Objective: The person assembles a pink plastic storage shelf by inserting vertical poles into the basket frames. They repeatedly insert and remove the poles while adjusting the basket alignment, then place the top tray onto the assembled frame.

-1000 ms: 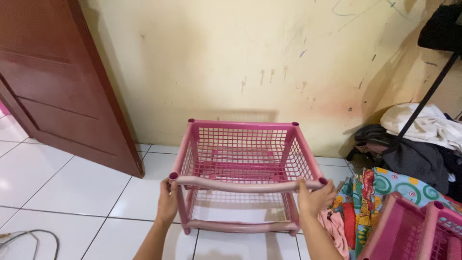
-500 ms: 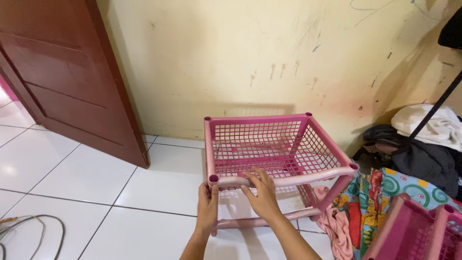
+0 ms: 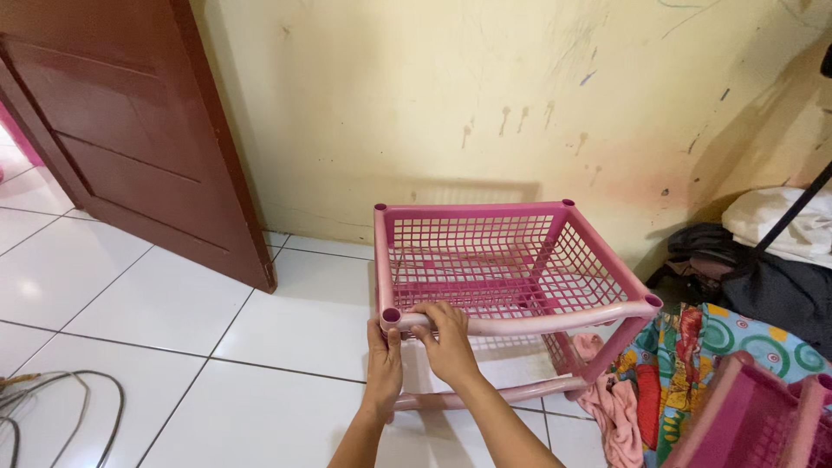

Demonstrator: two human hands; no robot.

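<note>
A pink plastic mesh basket rack stands on the white tiled floor against the yellowish wall. My left hand grips its near-left corner post from below the socket. My right hand is closed over the front top rail just right of that corner. Both hands sit close together at the rack's near-left corner.
A dark red door stands open at left. Grey cables lie on the floor at lower left. A second pink basket rests on a colourful cloth at lower right, with a pink rag and piled clothes.
My right hand slid along the front rail from the right corner to beside my left hand. The view shifted left, so the rack now sits further right and looks turned.
</note>
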